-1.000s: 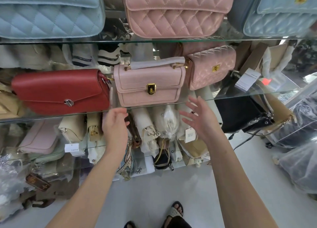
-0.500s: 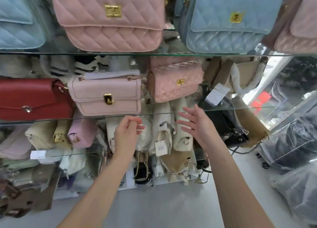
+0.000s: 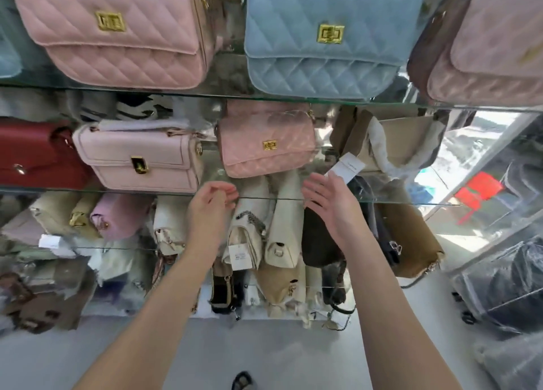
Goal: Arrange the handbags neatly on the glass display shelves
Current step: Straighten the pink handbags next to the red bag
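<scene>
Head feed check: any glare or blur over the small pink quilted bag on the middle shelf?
Head view: pale reflections streak the small pink quilted bag, dulling its quilting; daylight blows out the right side; all edges slightly soft; the glass shelf edge bows slightly.

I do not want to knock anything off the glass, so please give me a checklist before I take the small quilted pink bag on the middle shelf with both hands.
1. Hands free: ok; left hand and right hand hold nothing.
2. Front of the small quilted pink bag unobstructed: ok.
3. Gap between it and the smooth pink bag: ok.
4. White paper tag away from the right hand: not ok, it is right by the fingertips.
5. Strap free behind: cannot tell, hidden.
</scene>
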